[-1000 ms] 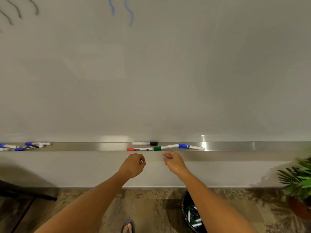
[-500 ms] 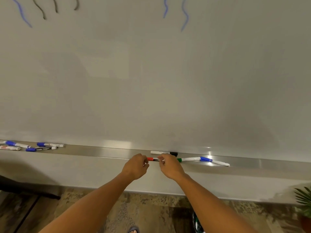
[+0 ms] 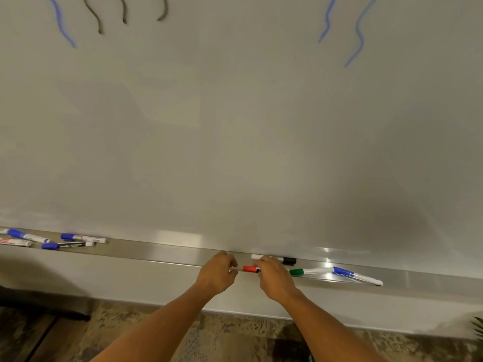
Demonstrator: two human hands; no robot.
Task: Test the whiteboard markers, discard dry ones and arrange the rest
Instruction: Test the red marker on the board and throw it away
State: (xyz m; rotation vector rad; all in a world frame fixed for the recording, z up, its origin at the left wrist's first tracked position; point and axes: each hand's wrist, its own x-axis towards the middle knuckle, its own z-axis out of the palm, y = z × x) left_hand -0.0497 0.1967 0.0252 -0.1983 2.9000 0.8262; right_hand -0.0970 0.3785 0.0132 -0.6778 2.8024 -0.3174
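Observation:
A red-capped marker (image 3: 250,268) lies along the metal tray (image 3: 162,250) under the whiteboard (image 3: 235,126). My right hand (image 3: 274,279) grips its white body just right of the cap. My left hand (image 3: 218,275) is curled, with thumb and fingertips pinched at the cap's left end. A black-capped marker (image 3: 287,260) lies behind my right hand. A green-capped marker (image 3: 304,271) and a blue-capped marker (image 3: 350,273) lie to the right on the tray.
At the tray's far left lie several markers, among them blue-capped ones (image 3: 18,234) (image 3: 78,237) (image 3: 61,245). Blue strokes (image 3: 358,35) and dark strokes (image 3: 99,22) mark the board's top. A plant's leaves (image 3: 478,327) show at lower right.
Both hands have risen from below the tray to the red-capped marker and closed on it. The view has tilted up and shifted, so the bin on the floor has dropped out of sight.

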